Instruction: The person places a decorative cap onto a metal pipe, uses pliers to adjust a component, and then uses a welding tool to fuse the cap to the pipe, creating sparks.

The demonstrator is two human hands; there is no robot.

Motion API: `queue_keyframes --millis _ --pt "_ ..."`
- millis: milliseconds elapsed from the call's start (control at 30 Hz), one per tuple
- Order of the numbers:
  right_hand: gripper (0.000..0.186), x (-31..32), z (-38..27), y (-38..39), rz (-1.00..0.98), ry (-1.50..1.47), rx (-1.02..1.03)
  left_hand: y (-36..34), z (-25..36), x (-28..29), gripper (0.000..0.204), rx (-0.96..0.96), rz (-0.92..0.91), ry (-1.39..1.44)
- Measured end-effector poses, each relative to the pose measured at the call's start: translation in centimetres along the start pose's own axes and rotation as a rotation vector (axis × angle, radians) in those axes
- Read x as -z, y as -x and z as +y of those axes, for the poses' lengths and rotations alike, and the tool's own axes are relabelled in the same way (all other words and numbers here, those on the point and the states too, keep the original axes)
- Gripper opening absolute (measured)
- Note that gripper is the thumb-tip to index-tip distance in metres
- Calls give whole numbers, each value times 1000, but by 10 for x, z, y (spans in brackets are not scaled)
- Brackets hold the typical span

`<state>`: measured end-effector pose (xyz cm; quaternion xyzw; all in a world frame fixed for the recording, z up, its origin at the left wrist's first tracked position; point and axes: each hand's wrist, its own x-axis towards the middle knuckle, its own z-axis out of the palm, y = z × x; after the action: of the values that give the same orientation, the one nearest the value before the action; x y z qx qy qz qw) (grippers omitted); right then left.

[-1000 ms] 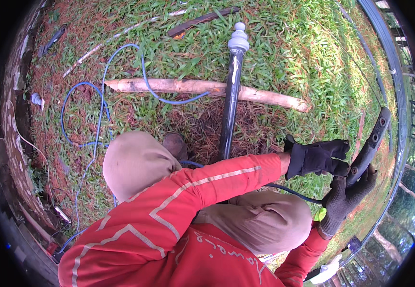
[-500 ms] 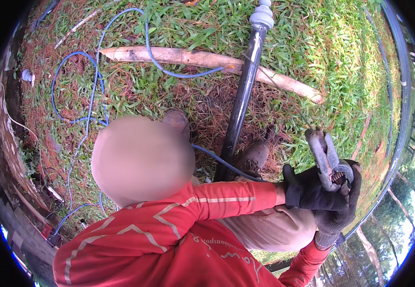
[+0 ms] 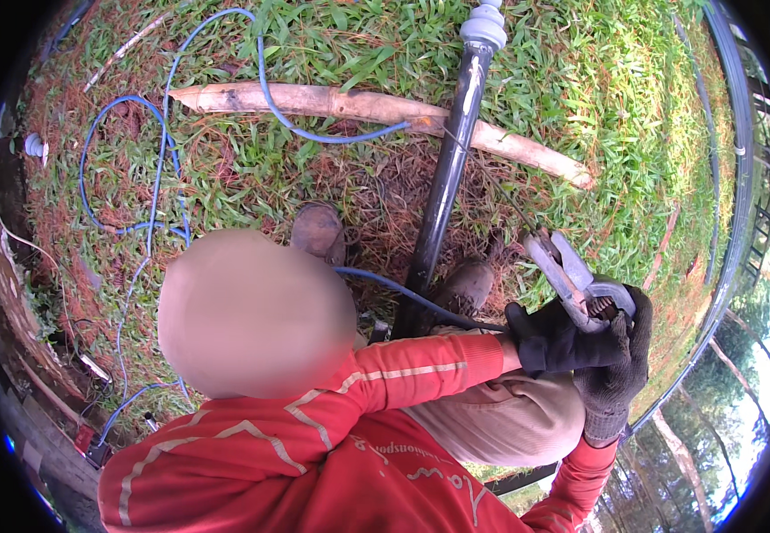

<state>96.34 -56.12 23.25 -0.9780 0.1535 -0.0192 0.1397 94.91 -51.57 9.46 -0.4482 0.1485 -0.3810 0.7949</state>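
Note:
Both my gloved hands come together at the right, above my beige trouser leg. My left hand (image 3: 555, 345), in a black glove, reaches across from the left and closes round the lower end of a worn grey metal pliers-like tool (image 3: 555, 274). Against the tool's other side, my right hand (image 3: 616, 382) in a dark knit glove curls its fingers. Two prongs of the tool point up and to the left, and a toothed opening shows near my fingers. A thin wire (image 3: 496, 182) runs from the black pole (image 3: 447, 186) toward the prong tips. The palms are hidden.
The pole, topped by grey insulator-like discs (image 3: 483, 31), lies over a pale split log (image 3: 341, 102) on grass. A blue hose (image 3: 158, 169) loops at the left, and another length passes under my left forearm. My brown boots (image 3: 318, 233) flank the pole. Thick cables (image 3: 742, 151) curve along the right.
Both hands and the tool have shifted left, and the prongs now tilt further left. The whole view has slid a little as well. My grip stays closed.

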Motion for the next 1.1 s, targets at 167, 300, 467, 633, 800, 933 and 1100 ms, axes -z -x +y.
queue_keyframes --millis 167,300,467,633,800,933,1100 --pt "63 -2 -2 5 -42 -38 -82 -3 8 -35 55 36 99 129" --pt "59 6 -17 3 -129 -107 -372 -4 27 -47 49 284 180 -995" --pt "65 0 -8 -1 -63 13 -142 -13 21 -52 54 180 88 -432" --pt "79 -3 8 11 -6 53 7 -9 27 -50 55 334 202 -807" --pt "64 0 0 11 9 -27 -47 -7 7 -45 58 206 207 -350" --pt "52 0 -11 5 -5 30 -35 -13 -9 -24 63 -122 -120 -113" --pt "77 1 0 16 -20 78 -26 -2 27 -53 52 292 197 -573"
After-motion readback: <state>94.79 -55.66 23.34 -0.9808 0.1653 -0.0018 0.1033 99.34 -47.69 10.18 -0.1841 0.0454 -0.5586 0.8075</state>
